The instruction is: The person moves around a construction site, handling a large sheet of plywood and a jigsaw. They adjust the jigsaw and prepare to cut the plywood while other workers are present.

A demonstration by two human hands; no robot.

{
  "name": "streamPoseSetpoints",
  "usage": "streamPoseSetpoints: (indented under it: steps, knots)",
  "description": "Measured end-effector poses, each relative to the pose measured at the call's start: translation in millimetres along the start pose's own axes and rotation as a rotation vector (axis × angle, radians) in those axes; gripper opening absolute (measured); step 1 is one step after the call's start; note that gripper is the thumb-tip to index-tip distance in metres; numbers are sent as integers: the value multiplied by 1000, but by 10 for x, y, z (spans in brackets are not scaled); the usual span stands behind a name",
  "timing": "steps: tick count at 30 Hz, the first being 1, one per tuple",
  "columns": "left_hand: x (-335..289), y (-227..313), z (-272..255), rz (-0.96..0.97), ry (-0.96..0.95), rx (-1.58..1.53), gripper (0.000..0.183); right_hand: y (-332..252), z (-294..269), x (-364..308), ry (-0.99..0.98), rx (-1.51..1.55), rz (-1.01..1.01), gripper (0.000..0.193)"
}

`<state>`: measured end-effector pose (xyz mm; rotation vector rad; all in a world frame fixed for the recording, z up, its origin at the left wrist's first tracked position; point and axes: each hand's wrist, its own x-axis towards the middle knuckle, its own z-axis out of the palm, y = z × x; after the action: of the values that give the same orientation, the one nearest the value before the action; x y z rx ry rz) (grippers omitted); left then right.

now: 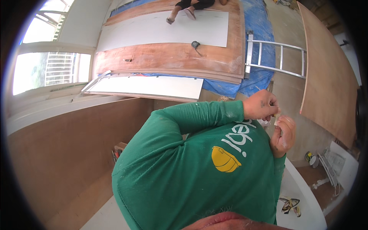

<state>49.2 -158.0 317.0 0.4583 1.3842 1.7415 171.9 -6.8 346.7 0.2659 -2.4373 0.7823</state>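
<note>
My left hand (262,105) is raised in front of my chest, its fingers pinched together. Just below and to its right, my right hand (283,135) is closed too, fingers curled and almost touching the left fingertips. Between the two hands a small pale bit (276,118) with a hint of yellow shows; it is too small to name. Both arms are bent in green sleeves with light dust on them.
Stacked wooden boards (153,57) lie ahead with a white panel (168,28), a tape measure (195,45) and a seated person's legs (174,13). A metal ladder (281,57) rests on blue sheeting (264,80). A large plywood sheet (326,76) leans at the right.
</note>
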Motion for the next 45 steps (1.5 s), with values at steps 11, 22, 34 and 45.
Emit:
streamPoseSetpoints:
  steps: [11, 22, 34, 45]
  knots:
    - [-105, -148, -166, 96, -31, 64, 26, 110, 129, 9, -64, 239, 62, 12]
    - [-265, -61, -437, 166, -162, 49, 26, 238, 192, 98, -23, 388, 475, 11]
    - [-225, -806, -774, 104, 207, 406, 24, 283, 219, 273, 11, 576, 474, 9]
    - [-1433, -3600, -2089, -729, 439, 911, 40, 748, -592, 10, 137, 364, 668, 27]
